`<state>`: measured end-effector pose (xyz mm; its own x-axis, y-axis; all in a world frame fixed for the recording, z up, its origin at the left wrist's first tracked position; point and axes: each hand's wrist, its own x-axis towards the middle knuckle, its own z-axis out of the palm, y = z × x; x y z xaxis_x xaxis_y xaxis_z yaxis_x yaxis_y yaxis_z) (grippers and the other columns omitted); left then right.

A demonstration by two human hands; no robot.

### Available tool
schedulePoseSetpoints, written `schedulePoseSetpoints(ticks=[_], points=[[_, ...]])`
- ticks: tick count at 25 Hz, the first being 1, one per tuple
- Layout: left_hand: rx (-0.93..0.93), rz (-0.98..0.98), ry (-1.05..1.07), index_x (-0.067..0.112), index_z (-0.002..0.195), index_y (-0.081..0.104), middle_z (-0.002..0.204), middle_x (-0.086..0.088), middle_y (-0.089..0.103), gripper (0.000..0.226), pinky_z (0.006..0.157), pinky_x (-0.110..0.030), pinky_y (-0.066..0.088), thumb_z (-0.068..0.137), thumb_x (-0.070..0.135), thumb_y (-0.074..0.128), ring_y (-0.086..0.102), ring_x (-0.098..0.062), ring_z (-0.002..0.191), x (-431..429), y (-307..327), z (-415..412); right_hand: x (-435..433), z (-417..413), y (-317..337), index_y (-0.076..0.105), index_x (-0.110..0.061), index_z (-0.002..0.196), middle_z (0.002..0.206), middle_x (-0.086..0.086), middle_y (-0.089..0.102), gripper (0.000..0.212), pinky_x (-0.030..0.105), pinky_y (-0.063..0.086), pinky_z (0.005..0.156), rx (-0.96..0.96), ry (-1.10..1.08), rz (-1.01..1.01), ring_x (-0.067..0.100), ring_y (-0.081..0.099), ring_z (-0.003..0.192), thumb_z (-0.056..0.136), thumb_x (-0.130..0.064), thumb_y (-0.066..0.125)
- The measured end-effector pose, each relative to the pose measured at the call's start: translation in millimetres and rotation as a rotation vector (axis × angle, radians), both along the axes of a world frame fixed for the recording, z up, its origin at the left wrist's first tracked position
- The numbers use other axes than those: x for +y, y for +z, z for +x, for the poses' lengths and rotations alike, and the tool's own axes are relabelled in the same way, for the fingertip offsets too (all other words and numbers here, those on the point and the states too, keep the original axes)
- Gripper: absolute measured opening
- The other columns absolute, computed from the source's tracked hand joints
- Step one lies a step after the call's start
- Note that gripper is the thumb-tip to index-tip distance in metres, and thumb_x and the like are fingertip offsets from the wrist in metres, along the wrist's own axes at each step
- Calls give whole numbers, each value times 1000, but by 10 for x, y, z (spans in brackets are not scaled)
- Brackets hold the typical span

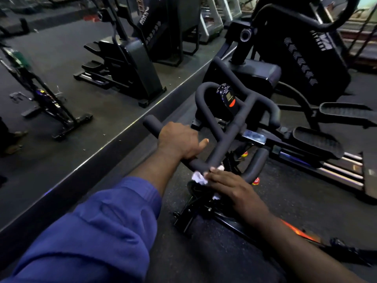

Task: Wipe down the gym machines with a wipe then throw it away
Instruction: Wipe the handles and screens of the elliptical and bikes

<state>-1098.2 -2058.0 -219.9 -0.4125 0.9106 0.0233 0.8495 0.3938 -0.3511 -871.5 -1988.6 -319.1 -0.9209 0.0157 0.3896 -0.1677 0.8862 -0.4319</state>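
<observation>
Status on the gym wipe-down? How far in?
Done: nothing shows as already wiped; no surface looks visibly cleaned.
In hand: the right hand holds the white wipe against the bike handlebar, while the left hand holds its left bar.
Left: the rest of the bike, the black machine beside it, then binning the wipe. No bin is in view.
</observation>
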Motion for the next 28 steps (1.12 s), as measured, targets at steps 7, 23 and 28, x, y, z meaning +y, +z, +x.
schedulePoseSetpoints(ticks=[7, 23, 28], points=[[-72, 202, -120, 21, 112, 71, 111, -5, 74, 64, 74, -39, 42, 103, 68, 29, 71, -32, 103, -95, -23, 5, -37, 51, -23, 72, -11, 129, 128, 5, 73, 53, 33, 44, 106, 85, -580, -78, 24, 67, 115, 79, -15, 52], [-173, 360, -634, 16, 86, 71, 84, -2, 70, 57, 96, -46, 45, 90, 69, 49, 57, -29, 107, 196, -614, 624, 932, 532, -8, 56, -25, 147, 151, 0, 53, 55, 48, 29, 123, -82, -383, 502, 22, 45, 145, 96, -45, 50], [-195, 381, -582, 18, 81, 68, 82, 2, 66, 57, 92, -46, 46, 88, 73, 52, 58, -28, 108, 150, -610, 634, 1289, 175, 163, 60, -26, 114, 121, -3, 59, 48, 43, 46, 97, -177, -416, 246, 21, 58, 112, 108, -60, 27]])
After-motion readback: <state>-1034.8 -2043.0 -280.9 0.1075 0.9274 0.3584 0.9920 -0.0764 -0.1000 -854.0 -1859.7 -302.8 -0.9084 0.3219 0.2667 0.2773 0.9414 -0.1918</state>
